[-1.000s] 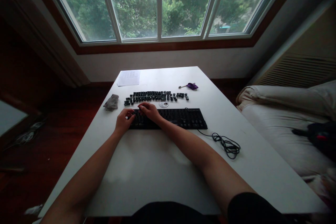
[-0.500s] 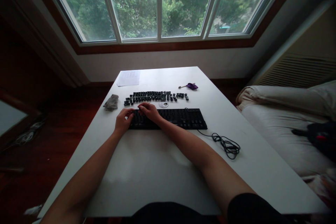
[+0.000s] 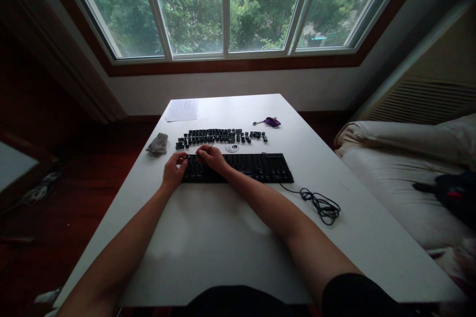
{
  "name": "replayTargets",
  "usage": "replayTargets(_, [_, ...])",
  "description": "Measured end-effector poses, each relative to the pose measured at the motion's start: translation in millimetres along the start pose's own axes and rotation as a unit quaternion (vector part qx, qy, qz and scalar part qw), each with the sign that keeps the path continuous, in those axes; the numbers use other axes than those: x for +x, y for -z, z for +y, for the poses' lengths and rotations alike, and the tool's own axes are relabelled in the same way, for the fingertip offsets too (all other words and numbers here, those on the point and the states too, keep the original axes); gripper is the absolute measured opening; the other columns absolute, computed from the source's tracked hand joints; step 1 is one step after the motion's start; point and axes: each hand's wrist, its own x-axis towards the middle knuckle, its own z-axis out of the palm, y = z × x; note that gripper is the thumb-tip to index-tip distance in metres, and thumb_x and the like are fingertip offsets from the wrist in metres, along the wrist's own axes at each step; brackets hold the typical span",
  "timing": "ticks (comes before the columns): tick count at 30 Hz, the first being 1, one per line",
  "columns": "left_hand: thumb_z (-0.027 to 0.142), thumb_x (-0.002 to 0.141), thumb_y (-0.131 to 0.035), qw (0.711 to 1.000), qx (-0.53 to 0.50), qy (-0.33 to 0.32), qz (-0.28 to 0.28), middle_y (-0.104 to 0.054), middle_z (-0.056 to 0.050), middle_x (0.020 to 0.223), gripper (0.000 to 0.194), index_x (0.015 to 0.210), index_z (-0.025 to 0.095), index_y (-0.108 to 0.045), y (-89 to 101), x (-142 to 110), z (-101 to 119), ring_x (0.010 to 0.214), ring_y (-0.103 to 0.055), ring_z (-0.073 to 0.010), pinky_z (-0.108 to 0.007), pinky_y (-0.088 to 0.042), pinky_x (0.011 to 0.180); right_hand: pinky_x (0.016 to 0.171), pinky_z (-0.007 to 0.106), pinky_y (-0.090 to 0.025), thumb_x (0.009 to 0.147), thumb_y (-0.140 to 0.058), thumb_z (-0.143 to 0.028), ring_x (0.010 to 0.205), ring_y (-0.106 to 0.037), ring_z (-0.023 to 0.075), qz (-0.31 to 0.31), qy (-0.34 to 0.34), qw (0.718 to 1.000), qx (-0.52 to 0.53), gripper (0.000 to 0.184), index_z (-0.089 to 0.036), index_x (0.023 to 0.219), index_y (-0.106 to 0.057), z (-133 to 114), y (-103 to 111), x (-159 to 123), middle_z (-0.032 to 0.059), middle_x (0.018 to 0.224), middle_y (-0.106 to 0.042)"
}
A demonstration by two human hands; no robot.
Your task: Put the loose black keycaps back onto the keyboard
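A black keyboard (image 3: 256, 167) lies across the middle of a white table (image 3: 223, 237). My left hand (image 3: 173, 171) grips its left end, fingers curled over the edge. My right hand (image 3: 211, 157) rests on the left part of the keyboard, fingers pinched together on something I cannot make out, perhaps a thin tool. Behind the keyboard several loose black keycaps (image 3: 219, 136) are laid out in rows.
A small round white object (image 3: 232, 148) lies between keycaps and keyboard. The keyboard's coiled black cable (image 3: 322, 205) lies right. A grey cloth (image 3: 157, 144) is at the left edge, a paper sheet (image 3: 182, 109) far left, a purple item (image 3: 272, 121) far right. A bed (image 3: 409, 188) stands right.
Both hands have stayed on the left end of the keyboard; the right hand's fingers have shifted very slightly. Nothing else has moved.
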Motion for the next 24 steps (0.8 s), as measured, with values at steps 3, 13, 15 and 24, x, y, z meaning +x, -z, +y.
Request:
replayTargets(3, [0.031, 0.087, -0.056, 1.000, 0.002, 0.006, -0.001, -0.069, -0.004, 0.099, 0.026, 0.110, 0.023, -0.063, -0.1, 0.0, -0.8, 0.083, -0.066, -0.0189, -0.027, -0.048, 0.062, 0.057, 0.024, -0.051, 0.084, -0.060, -0.041, 0.056, -0.062, 0.0129, -0.003, 0.003, 1.000, 0.001, 0.023, -0.018, 0.087, -0.064, 0.6, 0.0, -0.2, -0.0017, 0.063, -0.064])
replayTargets(13, [0.035, 0.086, -0.059, 1.000, -0.002, -0.008, -0.020, -0.068, -0.003, 0.097, 0.027, 0.110, 0.023, -0.063, 0.3, -1.0, 2.1, 0.080, -0.065, -0.0181, -0.027, -0.048, 0.063, 0.057, 0.023, -0.052, 0.083, -0.061, -0.040, 0.056, -0.062, 0.0128, -0.007, -0.004, 1.000, 0.023, 0.023, -0.018, 0.088, -0.064, 0.1, -0.3, 0.0, -0.0017, 0.062, -0.064])
replayTargets(15, [0.035, 0.086, -0.060, 1.000, 0.000, -0.009, -0.021, -0.068, -0.003, 0.097, 0.028, 0.110, 0.023, -0.063, 0.5, -0.9, 1.9, 0.080, -0.065, -0.0181, -0.028, -0.049, 0.064, 0.057, 0.024, -0.052, 0.083, -0.062, -0.040, 0.056, -0.062, 0.0129, -0.009, -0.002, 1.000, 0.030, 0.023, -0.018, 0.088, -0.064, 0.8, -0.2, 0.2, -0.0016, 0.062, -0.064])
replayTargets(24, [0.034, 0.085, -0.060, 1.000, 0.005, -0.018, -0.017, -0.069, -0.004, 0.098, 0.028, 0.111, 0.023, -0.064, 0.1, -0.6, 1.4, 0.079, -0.066, -0.0185, -0.032, -0.052, 0.073, 0.056, 0.023, -0.051, 0.084, -0.060, -0.040, 0.056, -0.061, 0.0128, -0.005, 0.012, 1.000, 0.011, 0.024, -0.018, 0.088, -0.065, 1.5, 1.0, 0.1, -0.0015, 0.061, -0.064])
